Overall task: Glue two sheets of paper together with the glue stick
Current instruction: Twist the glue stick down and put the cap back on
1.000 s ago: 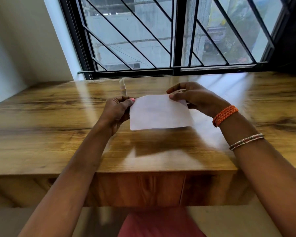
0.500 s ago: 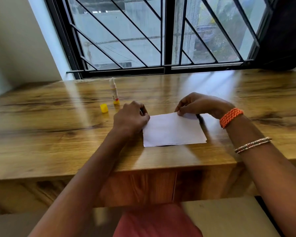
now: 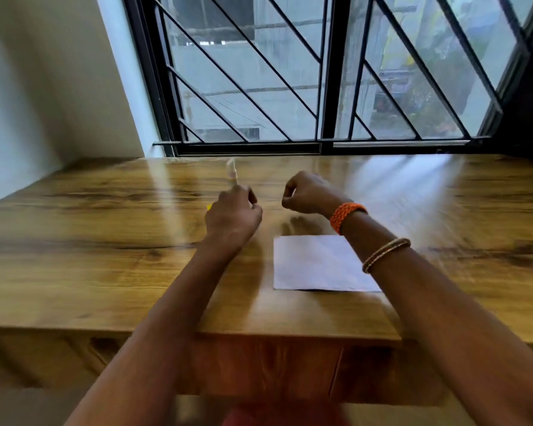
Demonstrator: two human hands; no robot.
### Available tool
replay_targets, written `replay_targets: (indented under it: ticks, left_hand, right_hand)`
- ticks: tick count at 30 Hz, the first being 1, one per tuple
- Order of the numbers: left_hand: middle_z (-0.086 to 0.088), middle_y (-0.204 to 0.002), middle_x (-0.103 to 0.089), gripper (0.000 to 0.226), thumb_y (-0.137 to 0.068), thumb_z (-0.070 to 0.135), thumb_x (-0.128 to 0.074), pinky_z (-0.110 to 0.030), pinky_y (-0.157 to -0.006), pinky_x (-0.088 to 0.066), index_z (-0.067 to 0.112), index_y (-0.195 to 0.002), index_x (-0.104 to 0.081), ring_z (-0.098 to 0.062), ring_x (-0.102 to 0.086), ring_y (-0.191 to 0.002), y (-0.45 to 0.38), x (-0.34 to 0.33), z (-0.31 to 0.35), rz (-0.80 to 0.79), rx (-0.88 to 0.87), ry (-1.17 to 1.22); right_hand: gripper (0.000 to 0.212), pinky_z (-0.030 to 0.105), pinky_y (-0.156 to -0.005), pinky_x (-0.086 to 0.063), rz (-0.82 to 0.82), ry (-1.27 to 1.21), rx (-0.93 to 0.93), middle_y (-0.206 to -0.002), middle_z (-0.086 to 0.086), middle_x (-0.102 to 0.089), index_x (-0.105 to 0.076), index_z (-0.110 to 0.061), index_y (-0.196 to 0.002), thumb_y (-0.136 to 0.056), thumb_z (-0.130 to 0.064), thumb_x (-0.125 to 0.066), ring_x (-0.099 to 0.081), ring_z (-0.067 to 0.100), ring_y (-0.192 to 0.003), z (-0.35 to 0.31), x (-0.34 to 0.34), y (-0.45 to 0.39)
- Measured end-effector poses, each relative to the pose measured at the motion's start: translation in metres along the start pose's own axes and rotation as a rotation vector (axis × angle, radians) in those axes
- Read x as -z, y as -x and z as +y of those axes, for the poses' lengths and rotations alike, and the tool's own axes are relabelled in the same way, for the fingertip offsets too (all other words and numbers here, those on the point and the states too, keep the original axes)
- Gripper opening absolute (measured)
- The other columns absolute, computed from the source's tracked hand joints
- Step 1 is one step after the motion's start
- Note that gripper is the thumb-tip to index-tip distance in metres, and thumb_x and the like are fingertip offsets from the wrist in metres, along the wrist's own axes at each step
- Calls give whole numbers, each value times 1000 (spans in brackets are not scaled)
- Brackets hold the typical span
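Both hands are off the paper and hold nothing – the left hand [image 3: 233, 215] reaches, fingers loosely curled, just short of the upright glue stick [image 3: 231, 171], the right hand [image 3: 308, 193] hangs loosely curled beside it. The paper [image 3: 317, 262] lies flat near the table [image 3: 105, 241] edge, unheld – a quick, blurred reach could topple the uncapped stick or an arm could nudge the sheets out of line

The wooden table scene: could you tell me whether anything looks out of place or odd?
Only that the glue stick stands uncapped, its yellow cap peeking out behind the left hand. The white paper lies flat and unmarked.
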State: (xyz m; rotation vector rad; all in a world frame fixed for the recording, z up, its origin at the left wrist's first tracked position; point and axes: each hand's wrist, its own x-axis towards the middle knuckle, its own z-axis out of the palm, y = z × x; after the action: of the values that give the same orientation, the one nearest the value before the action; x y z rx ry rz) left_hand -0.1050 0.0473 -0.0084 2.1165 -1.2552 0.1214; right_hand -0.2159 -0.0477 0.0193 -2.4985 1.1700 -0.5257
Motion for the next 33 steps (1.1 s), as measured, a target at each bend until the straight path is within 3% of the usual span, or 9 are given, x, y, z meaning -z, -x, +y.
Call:
replay_targets:
  ticks: [4,10,12,14,17,19,23,27,33]
  left_hand:
    - [-8,-97,-70,18,-87,29,-55,-39,-91,-33,17,-95,-64,-30,-62,-100,-30,4,-20,189,100,-104]
    - [-1,-112,-66,46,-75,56,-65,-52,-107,-16,24,-108,-61,-27,-52,-118,-59,-11,-37,33,312,-41]
    - [1,-110,-68,42,-75,52,-68,-50,-106,-17,24,-107,-65,-25,-54,-116,-64,-14,-34,73,304,7]
    - [2,-104,-72,31,-75,45,-71,-49,-103,-19,23,-98,-70,-22,-58,-109,-68,-15,-31,143,268,79]
    - [3,-88,-75,21,-72,39,-76,-49,-98,-39,23,-85,-74,-18,-65,-94,-69,-13,-25,176,144,372]
    - [1,-82,-74,15,-73,30,-77,-45,-88,-51,19,-83,-75,-12,-66,-83,-63,-7,-17,129,77,688]
    - [12,-78,-69,8,-83,15,-66,-10,-67,-49,18,-90,-70,9,-63,-70,-51,7,-6,33,63,1046]
    - [10,-88,-67,8,-87,26,-60,-31,-78,-39,25,-86,-69,-8,-57,-91,-51,14,-8,-121,178,1162]
    - [4,-100,-65,16,-81,32,-59,-37,-90,-38,24,-92,-69,-18,-50,-108,-50,18,-7,-265,150,1310]
  right_hand:
    - [10,37,-79,-58,-29,-28,-17,-88,9,-73,-71,-16,-85,-81,-21,-64,-69,21,-80,-6,-12,-18]
    - [10,33,-72,-57,36,-54,81,-86,5,-71,-72,-17,-85,-82,-21,-63,-64,17,-74,14,-28,-26]
    - [10,30,-67,-53,87,-64,136,-86,5,-70,-72,-15,-85,-84,-19,-62,-61,16,-72,17,-30,-26]
    - [13,36,-75,-52,150,-26,191,-86,4,-71,-72,-16,-86,-84,-20,-60,-62,19,-77,16,-33,-26]
    - [13,39,-82,-45,296,-3,266,-79,-2,-70,-68,-20,-85,-85,-24,-56,-64,19,-78,10,-36,-24]
    - [12,36,-76,-40,422,-75,304,-67,-4,-64,-60,-20,-79,-88,-24,-53,-60,18,-65,3,-37,-21]
    - [17,34,-63,-38,561,-344,308,-55,-2,-52,-45,-16,-76,-92,-20,-48,-49,15,-49,-14,-36,-14]
    - [14,45,-54,-51,547,-614,298,-75,16,-67,-46,-11,-88,-91,-20,-55,-65,30,-67,-31,-32,-7]
    - [17,34,-54,-50,494,-884,226,-79,20,-67,-43,-13,-98,-91,-18,-58,-66,31,-73,-42,-29,2]
